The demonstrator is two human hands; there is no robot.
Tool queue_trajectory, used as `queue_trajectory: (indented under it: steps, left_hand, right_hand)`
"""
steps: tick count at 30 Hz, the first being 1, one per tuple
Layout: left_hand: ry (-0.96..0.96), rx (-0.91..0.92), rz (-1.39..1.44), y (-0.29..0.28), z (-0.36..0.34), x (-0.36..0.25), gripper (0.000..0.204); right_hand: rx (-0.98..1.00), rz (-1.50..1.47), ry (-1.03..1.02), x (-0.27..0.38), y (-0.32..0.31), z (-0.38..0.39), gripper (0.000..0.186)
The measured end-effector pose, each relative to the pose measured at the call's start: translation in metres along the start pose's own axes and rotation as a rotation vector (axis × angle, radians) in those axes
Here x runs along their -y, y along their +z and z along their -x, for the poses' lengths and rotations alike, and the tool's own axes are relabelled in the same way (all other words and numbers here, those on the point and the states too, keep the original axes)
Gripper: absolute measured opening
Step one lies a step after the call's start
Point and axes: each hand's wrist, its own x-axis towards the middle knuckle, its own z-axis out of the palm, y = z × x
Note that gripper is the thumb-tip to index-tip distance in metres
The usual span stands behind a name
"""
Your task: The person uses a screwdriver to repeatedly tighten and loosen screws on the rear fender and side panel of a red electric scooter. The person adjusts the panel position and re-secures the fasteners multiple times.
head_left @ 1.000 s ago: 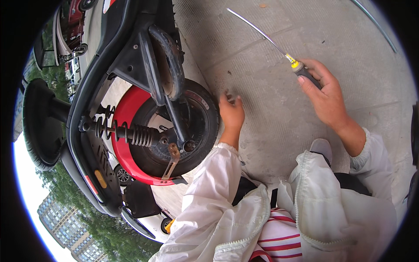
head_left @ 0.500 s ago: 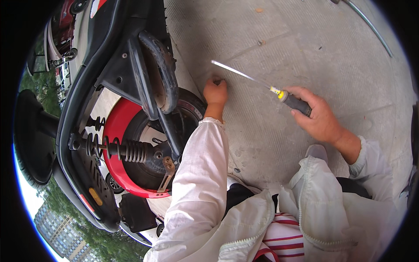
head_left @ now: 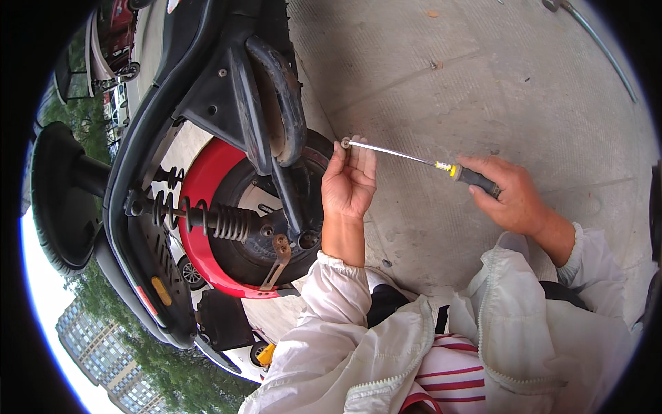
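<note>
Palm up beside the scooter's rear wheel, my left hand (head_left: pixel 349 186) pinches a small round metal piece, perhaps a nut (head_left: pixel 345 143), between thumb and fingertips. My right hand (head_left: pixel 514 193) grips a screwdriver (head_left: pixel 477 181) by its black-and-yellow handle. The silver shaft points left, and its tip meets the small metal piece, or lies right against it. Left of my hands is the scooter's rear wheel (head_left: pixel 316 153) with a red rim cover (head_left: pixel 200 179). A coil-spring shock absorber (head_left: pixel 200 219) and a rusty bracket (head_left: pixel 279 255) sit beside the wheel.
The scooter's black frame (head_left: pixel 124 159) takes up the left side. A metal rod or tool (head_left: pixel 601 48) lies on the concrete ground (head_left: pixel 441 110) at the far right, and a small metal bit (head_left: pixel 433 65) lies farther left. Parked vehicles stand beyond the scooter.
My left hand has come up from near the ground and turned palm up, showing the small metal piece. The screwdriver tip has swung down to it. The view has shifted slightly.
</note>
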Motion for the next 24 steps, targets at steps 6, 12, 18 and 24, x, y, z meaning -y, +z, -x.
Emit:
queue_trajectory:
  steps: [6, 12, 18, 24]
  left_hand:
    - [0.035, 0.0, -0.042, 0.004, 0.009, -0.004, 0.014]
    - [0.228, 0.102, -0.442, 0.001, 0.018, -0.011, 0.017]
    - [0.235, 0.093, -0.58, 0.008, 0.031, -0.024, 0.018]
    - [0.301, 0.05, -0.616, 0.012, 0.05, -0.025, 0.02]
  right_hand:
    - [-0.016, 0.045, -0.032, 0.011, 0.001, 0.001, 0.044]
    - [0.042, 0.006, 0.07, 0.019, 0.001, 0.003, 0.04]
    - [0.356, -0.442, 0.59, 0.029, -0.017, -0.009, 0.023]
    - [-0.069, 0.106, -0.019, 0.029, 0.007, 0.004, 0.023]
